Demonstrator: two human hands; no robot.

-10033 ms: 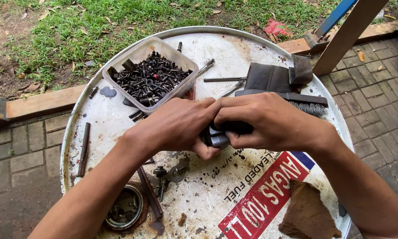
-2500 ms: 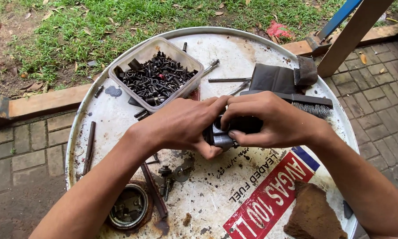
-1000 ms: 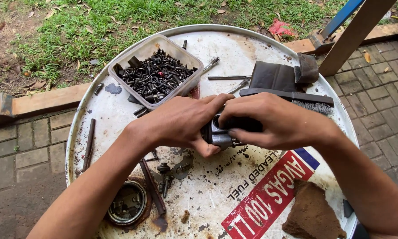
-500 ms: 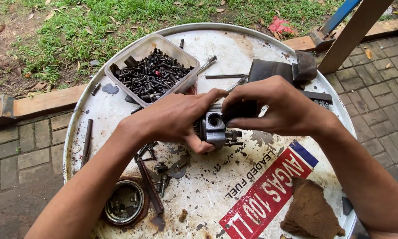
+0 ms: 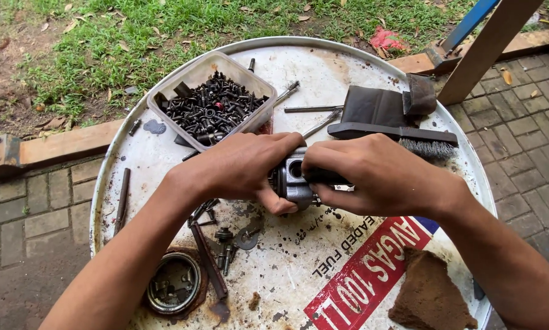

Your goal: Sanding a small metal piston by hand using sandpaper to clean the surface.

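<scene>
Both my hands meet over the middle of a white drum lid (image 5: 164,153). My left hand (image 5: 241,168) grips a small grey metal engine part (image 5: 292,180) with a round opening on its side. My right hand (image 5: 372,174) closes around the same part from the right, covering most of it, with a dark piece under its fingers. The part is held just above the lid. Loose bolts and a washer (image 5: 231,235) lie on the lid below my left hand.
A plastic tub (image 5: 210,101) full of dark bolts and springs stands at the back left. A wire brush (image 5: 409,137) and a dark cloth (image 5: 378,104) lie back right. A round metal cap (image 5: 173,284), a rusty rod and a brown rag (image 5: 430,296) sit near the front. Grass and paving surround the drum.
My hands have lowered and drawn together on the metal part again; half a second ago it was raised and more exposed between them.
</scene>
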